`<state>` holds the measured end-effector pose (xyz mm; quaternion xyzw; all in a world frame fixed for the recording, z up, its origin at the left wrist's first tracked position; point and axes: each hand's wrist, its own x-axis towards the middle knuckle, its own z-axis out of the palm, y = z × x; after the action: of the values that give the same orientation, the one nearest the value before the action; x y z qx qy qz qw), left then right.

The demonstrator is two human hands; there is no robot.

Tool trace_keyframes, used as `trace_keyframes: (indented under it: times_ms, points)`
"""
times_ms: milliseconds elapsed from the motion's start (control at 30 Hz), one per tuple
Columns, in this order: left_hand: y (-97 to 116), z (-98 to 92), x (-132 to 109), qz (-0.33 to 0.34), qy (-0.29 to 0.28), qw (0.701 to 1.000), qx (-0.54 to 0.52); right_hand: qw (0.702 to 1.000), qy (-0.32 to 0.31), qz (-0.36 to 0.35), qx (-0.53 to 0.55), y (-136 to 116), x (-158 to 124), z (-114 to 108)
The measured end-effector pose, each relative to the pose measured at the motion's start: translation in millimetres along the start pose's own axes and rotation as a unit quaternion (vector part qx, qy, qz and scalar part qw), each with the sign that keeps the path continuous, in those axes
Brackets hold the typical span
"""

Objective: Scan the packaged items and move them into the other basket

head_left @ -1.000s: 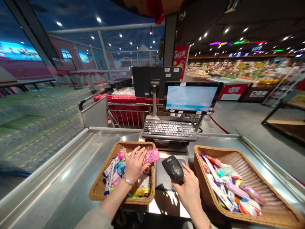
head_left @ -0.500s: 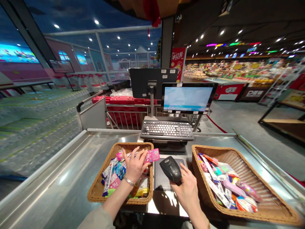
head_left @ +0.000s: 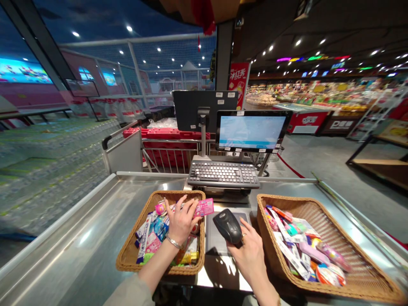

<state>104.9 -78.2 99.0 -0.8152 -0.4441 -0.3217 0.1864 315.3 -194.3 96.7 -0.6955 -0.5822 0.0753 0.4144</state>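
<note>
Left hand (head_left: 181, 221) on glossy pink packet (head_left: 204, 208)

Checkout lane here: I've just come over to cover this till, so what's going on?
A person stands at a steel checkout counter. Their left hand holds a pink packet above a wicker basket of small packaged goods. Their right hand grips a black handheld scanner over a dark pad. A second wicker basket, also filled with packaged goods, sits to the right. A keyboard and lit screen stand ahead.
</note>
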Motion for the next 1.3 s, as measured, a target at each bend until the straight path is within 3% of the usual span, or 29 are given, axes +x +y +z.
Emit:
trace_keyframes:
  times_ms: [333,1067,1300]
  points:
    - [2.8,-0.2,2.6,0.000,0.003,1.000,0.000,1.000,-0.009,0.012,-0.010,-1.3,1.3,-2.0]
    - [12.2,-2.4,15.9,0.021,0.013,0.999,-0.020,0.999,0.042,-0.008,0.000,9.8,3.7,-11.0]
    - [21.6,-2.4,26.1,0.040,0.003,0.998,-0.037,0.996,0.086,-0.013,0.009,18.7,5.3,-20.3]
